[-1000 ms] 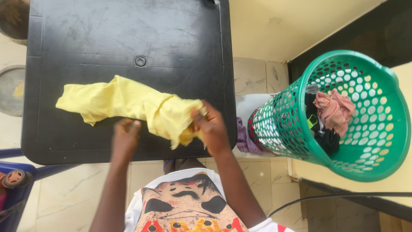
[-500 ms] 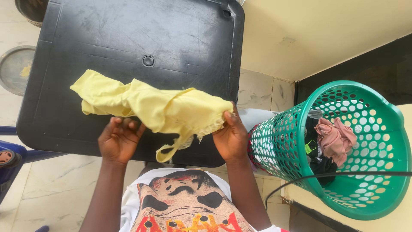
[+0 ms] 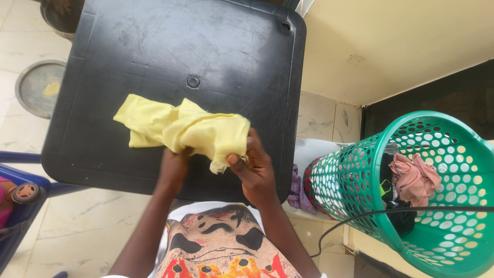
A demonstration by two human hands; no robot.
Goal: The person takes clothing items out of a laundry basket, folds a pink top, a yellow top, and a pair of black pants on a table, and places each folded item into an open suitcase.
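— Right hand (image 3: 256, 166): closed on what?
— Pinched shut on the near right corner of the yellow garment (image 3: 185, 128), thumb on top of the cloth, fingers curled beneath, frayed edge hanging just below the thumb

— And the left hand (image 3: 174, 167)?
— Tucked under the bunched middle of the same cloth, fingers hidden by the folds, so closed around it as far as can be told; knuckles and back of the hand visible just below the fabric

— Where exactly is the garment?
— Crumpled on the near half of the black plastic table (image 3: 216, 46), left end lying flat on the tabletop, right end lifted slightly in both hands, just short of the table's round centre plug

— Beyond the table?
— To the right, well apart from the hands: green perforated laundry basket (image 3: 360, 175), tilted, with a pink cloth (image 3: 415, 177) and dark clothes inside; purple fabric (image 3: 297, 188) on the floor just beside the basket's base; black cable (image 3: 360, 216) crossing in front of the basket

— Left side?
— Round metal lid (image 3: 38, 85) on the tiled floor beside the table's left edge, blue frame with a small wheel (image 3: 27, 192) at the lower left corner

— Nearest the camera?
— White printed shirt (image 3: 221, 242) at the bottom edge, between both forearms
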